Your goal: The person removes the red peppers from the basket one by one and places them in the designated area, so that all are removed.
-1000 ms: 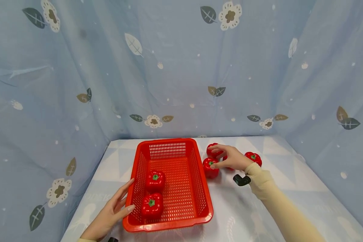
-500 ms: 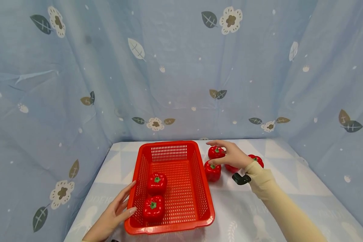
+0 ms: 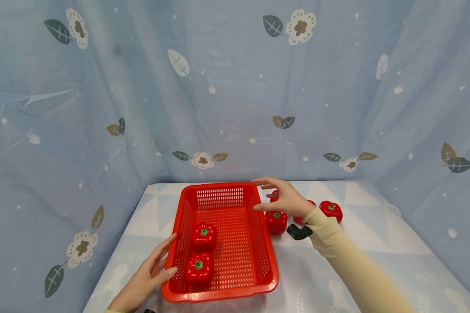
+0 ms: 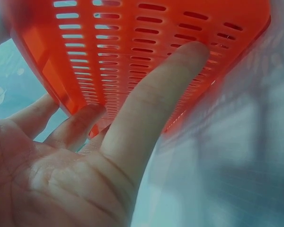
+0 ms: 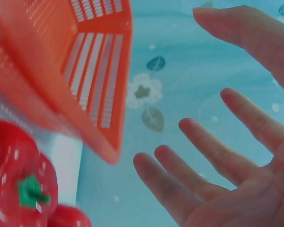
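A red plastic basket (image 3: 223, 292) stands on the table, with a red bell pepper (image 3: 204, 243) and a nearer bell pepper (image 3: 199, 274) along its left side. My left hand (image 3: 145, 276) rests against the basket's left side. In the left wrist view the thumb (image 4: 146, 99) and fingers touch the slotted outer wall. My right hand (image 3: 283, 198) hovers at the basket's far right rim, fingers spread and holding nothing. Beside the right wall sits another bell pepper (image 3: 276, 222). Behind the right hand, two peppers are partly hidden.
A separate bell pepper (image 3: 331, 209) lies farther right, beyond the right wrist. The pale patterned tabletop (image 3: 337, 261) ends at a blue floral curtain (image 3: 235, 108), which hangs behind and along both sides.
My right hand has moved left from over the peppers to the basket's right rim, with no pepper in it. The left hand keeps its place; the view has shifted slightly.
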A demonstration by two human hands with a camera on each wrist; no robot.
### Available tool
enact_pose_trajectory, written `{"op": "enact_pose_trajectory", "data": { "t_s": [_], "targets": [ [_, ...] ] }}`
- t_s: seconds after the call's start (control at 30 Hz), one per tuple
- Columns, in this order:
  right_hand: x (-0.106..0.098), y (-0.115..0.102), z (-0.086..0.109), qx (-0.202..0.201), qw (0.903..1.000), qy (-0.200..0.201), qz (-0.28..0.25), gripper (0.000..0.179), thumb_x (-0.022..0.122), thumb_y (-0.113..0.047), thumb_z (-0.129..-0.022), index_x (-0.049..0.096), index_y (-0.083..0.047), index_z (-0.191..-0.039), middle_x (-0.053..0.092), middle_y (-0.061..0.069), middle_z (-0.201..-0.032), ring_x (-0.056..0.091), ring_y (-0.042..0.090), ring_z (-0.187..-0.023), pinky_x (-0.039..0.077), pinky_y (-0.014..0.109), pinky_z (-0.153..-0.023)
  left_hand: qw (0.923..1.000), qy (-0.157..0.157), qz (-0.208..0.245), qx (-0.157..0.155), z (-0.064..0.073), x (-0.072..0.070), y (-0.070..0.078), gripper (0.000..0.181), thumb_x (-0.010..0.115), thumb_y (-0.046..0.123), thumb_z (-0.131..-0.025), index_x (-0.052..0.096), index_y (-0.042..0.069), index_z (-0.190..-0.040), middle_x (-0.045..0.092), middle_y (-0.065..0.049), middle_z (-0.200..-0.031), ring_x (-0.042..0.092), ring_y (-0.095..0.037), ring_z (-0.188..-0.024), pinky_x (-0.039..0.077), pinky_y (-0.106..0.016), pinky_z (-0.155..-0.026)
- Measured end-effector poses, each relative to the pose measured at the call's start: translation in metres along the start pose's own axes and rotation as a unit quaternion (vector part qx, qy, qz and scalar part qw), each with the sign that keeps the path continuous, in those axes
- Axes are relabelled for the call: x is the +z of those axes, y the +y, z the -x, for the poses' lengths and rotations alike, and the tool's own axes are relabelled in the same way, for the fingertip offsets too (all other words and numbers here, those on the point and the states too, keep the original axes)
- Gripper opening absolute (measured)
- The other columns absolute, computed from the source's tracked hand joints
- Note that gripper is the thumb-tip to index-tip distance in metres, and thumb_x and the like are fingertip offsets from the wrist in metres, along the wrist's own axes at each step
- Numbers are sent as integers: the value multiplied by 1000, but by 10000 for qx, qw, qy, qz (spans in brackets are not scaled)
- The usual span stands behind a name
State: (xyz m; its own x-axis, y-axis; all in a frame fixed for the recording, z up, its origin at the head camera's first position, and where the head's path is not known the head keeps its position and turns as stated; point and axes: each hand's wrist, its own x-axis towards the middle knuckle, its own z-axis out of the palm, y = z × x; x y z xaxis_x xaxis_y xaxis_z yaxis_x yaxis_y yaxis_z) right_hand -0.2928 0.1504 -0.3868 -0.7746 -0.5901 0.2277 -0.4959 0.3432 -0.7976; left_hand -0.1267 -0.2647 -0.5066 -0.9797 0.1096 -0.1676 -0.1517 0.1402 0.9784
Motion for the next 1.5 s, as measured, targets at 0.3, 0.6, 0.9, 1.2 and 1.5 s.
{"op": "enact_pose_trajectory", "data": {
  "t_s": [0.3,0.6,0.9,1.2,1.5],
  "targets": [
    [29,-14,-23,43,9960,-418,-788,70,89,-17,-93,59,-18,-156,60,4,-152,59,34,-136,57,53,-107,9998,70,207,-3,1,2,3,85,81,26,-100,34,34,-170,22,-16,-179,31,-56,-157,63,-53,-95],
    [59,-23,-49,-59,9904,-876,-1068,72,89,-18,-92,58,-14,-157,61,1,-153,57,32,-139,59,46,-105,9998,-62,194,47,1,0,1,85,79,23,-101,33,30,-171,20,-21,-179,30,-57,-157,63,-53,-96],
    [76,-28,-61,-221,9890,-1073,-991,68,89,-21,-92,62,-22,-154,63,-3,-152,57,32,-140,53,49,-112,9997,-7,225,72,1,1,1,85,80,23,-100,33,30,-171,20,-21,-179,30,-58,-156,64,-54,-93],
    [91,-30,-64,-285,9873,-1196,-1003,70,88,-20,-92,60,-21,-156,62,-1,-154,61,28,-138,53,50,-113,9998,21,210,1,3,2,1,89,81,24,-99,30,31,-172,19,-19,-180,31,-57,-157,64,-53,-93],
    [103,-26,-71,-9,9808,-1633,-1064,67,88,-20,-93,62,-20,-155,65,-2,-150,61,30,-136,55,42,-109,9997,44,192,-130,4,3,3,92,82,27,-99,28,31,-172,18,-19,-180,31,-57,-156,64,-54,-92]
  ]
}}
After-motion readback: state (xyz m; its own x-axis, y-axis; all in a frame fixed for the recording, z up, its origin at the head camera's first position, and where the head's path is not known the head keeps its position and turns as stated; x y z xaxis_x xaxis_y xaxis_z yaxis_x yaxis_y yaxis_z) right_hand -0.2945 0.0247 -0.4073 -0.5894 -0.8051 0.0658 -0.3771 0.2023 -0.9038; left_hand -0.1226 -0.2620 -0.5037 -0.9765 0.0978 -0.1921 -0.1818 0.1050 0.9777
